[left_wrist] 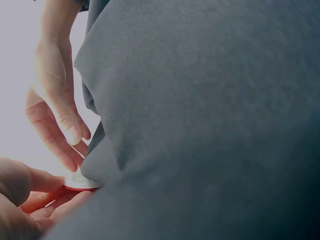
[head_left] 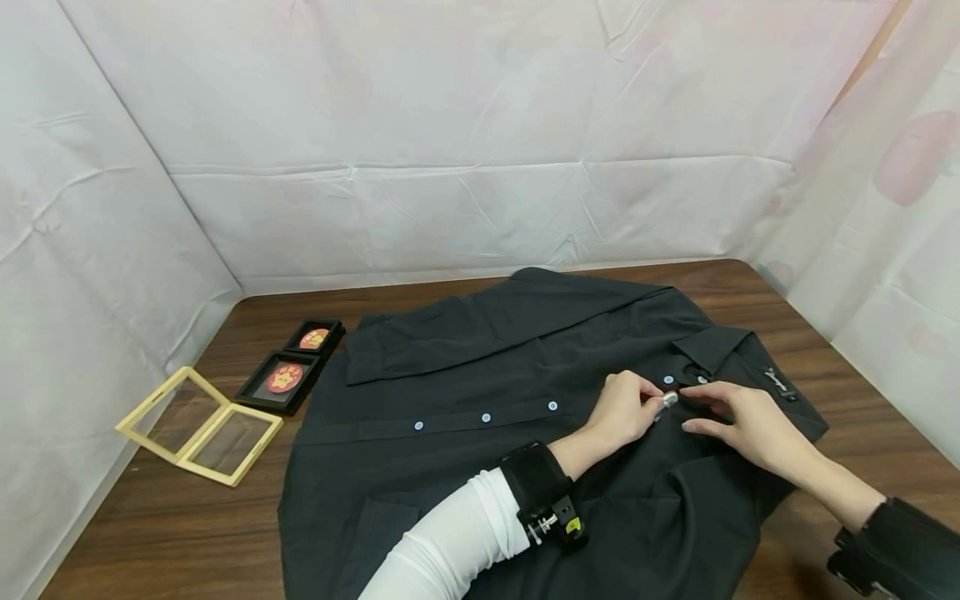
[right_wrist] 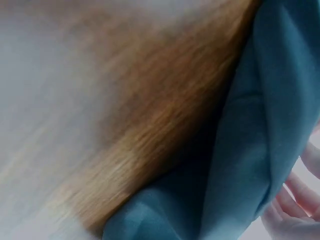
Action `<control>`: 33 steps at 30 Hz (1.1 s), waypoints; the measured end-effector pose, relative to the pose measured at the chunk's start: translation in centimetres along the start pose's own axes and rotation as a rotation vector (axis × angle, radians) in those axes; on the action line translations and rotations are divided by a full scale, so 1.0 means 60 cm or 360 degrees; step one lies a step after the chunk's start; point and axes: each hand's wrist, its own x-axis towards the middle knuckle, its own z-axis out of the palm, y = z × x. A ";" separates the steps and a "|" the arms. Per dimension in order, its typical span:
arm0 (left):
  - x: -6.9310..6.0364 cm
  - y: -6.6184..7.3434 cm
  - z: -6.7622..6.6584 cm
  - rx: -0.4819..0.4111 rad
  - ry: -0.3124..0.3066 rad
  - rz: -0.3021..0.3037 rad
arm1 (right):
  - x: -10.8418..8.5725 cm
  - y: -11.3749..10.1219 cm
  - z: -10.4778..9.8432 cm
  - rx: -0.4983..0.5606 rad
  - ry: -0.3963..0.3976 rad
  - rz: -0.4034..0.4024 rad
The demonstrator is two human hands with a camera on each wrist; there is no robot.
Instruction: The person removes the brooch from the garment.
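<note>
A dark button-up shirt (head_left: pixel 487 375) lies spread on the table, with pale buttons along its placket. Between thumb and fingers my left hand (head_left: pixel 621 410) pinches a small round badge (head_left: pixel 667 401) over the placket. In the left wrist view the badge (left_wrist: pixel 80 182) shows a silvery back and a red rim against the shirt's fabric. Just right of it is my right hand (head_left: pixel 750 423), thumb and index finger spread apart, its index fingertip close to the badge. Whether that fingertip touches it, I cannot tell. Shirt folds fill much of both wrist views.
Two black-framed cases (head_left: pixel 283 381) with round red-and-yellow badges sit left of the shirt. Beside them a yellow-edged clear case (head_left: pixel 202 427) lies unfolded. A small dark pin-like piece (head_left: pixel 780 383) is on the shirt's right side. White curtains surround the wooden table (head_left: pixel 187 517).
</note>
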 end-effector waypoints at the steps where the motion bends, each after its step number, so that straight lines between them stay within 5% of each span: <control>1: -0.001 0.001 0.000 0.0024 0.0005 0.0017 | -0.003 -0.001 0.000 -0.0030 0.0028 -0.0027; 14: -0.009 0.011 0.002 0.0327 -0.0009 0.0193 | -0.041 -0.016 0.008 -0.0247 0.0298 -0.0348; 24: -0.012 0.014 0.005 0.0496 0.0009 0.0324 | -0.076 -0.029 0.015 -0.0321 0.0265 -0.0416; 33: -0.016 0.024 0.008 0.0749 -0.0068 0.0475 | -0.098 -0.029 0.025 -0.0347 0.0138 -0.0510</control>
